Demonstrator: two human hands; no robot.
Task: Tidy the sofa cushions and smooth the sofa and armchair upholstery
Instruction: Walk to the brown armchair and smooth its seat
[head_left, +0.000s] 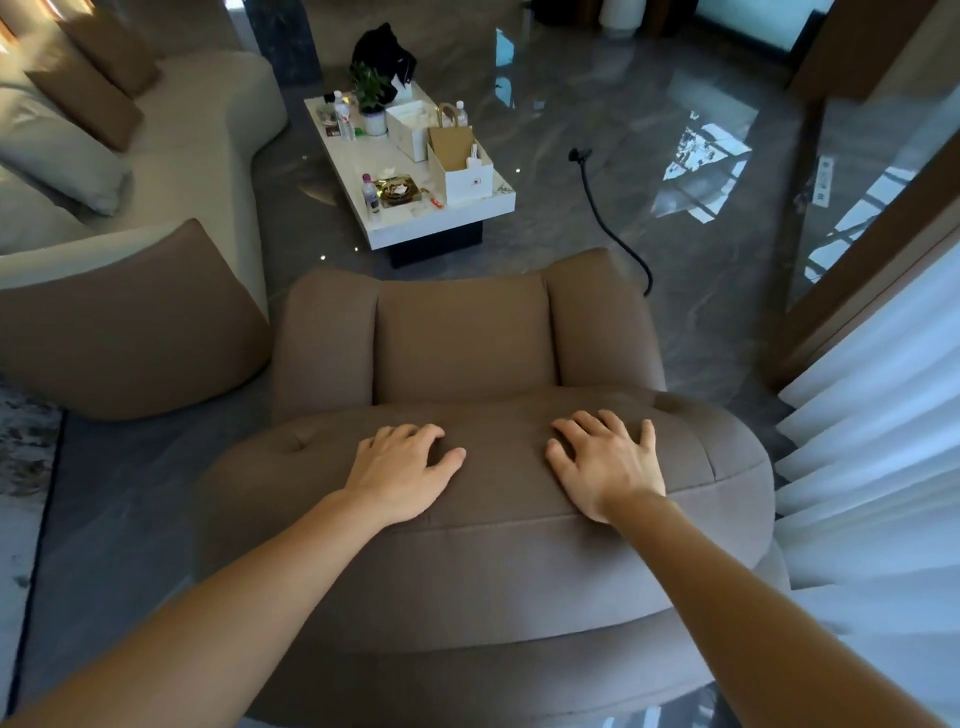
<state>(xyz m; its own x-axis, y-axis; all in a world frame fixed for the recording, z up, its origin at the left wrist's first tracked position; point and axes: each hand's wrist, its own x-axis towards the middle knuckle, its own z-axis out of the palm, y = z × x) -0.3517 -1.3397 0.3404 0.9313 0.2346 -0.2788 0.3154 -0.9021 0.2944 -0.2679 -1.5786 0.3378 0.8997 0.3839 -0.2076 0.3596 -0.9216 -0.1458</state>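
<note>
A brown armchair (462, 343) stands right below me, seen from behind its padded backrest. My left hand (402, 467) lies flat on top of the backrest, fingers apart. My right hand (605, 462) rests palm down on the same top, a little to the right, fingers spread. Neither hand holds anything. At the left runs a beige sofa (197, 156) with a brown end section (130, 322). Two brown cushions (98, 83) and a pale cushion (62, 156) lean along its back.
A white coffee table (488, 205) beyond the armchair carries boxes, a paper bag, bottles and a potted plant. A black cable (608, 218) snakes over the glossy grey floor. White curtains (878, 441) hang at the right, and a rug edge (26, 441) shows at the left.
</note>
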